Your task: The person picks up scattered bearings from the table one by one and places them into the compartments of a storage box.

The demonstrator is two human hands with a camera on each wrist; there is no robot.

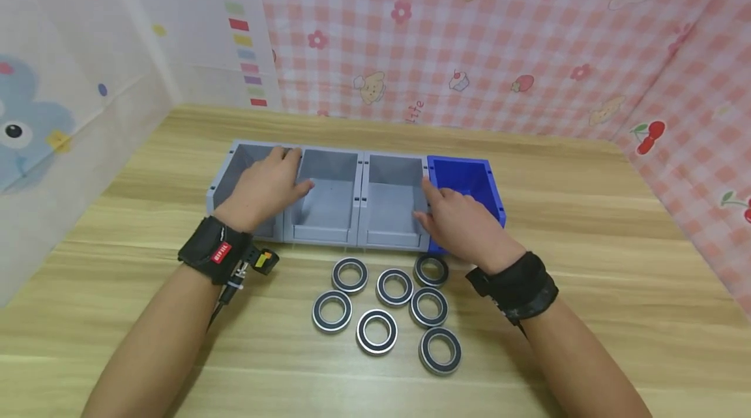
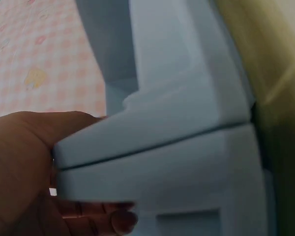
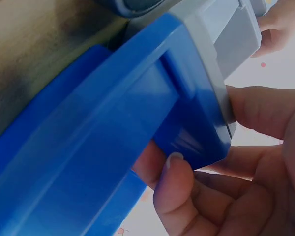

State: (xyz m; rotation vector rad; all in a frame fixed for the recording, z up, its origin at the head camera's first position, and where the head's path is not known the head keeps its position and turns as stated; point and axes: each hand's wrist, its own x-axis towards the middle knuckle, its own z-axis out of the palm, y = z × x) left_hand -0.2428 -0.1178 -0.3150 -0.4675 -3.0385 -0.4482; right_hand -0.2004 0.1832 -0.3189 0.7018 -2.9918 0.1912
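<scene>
A row of grey storage bins (image 1: 326, 234) with a blue storage bin (image 1: 495, 191) at its right end stands on the table. My left hand (image 1: 264, 186) grips the adjoining walls of the two leftmost grey bins; in the left wrist view the thumb lies on one side and curled fingers (image 2: 96, 221) on the other. My right hand (image 1: 463, 222) pinches the walls where the rightmost grey bin meets the blue one, its thumb (image 3: 258, 110) on the grey side and fingers inside the blue bin. Several black-and-silver ball bearings (image 1: 362, 332) lie in front of the bins.
The wooden table (image 1: 592, 222) extends around the bins. A pink checked cloth (image 1: 504, 33) hangs behind and along the right, and a white printed sheet (image 1: 135, 20) hangs at the left. Black straps with cameras wrap both wrists.
</scene>
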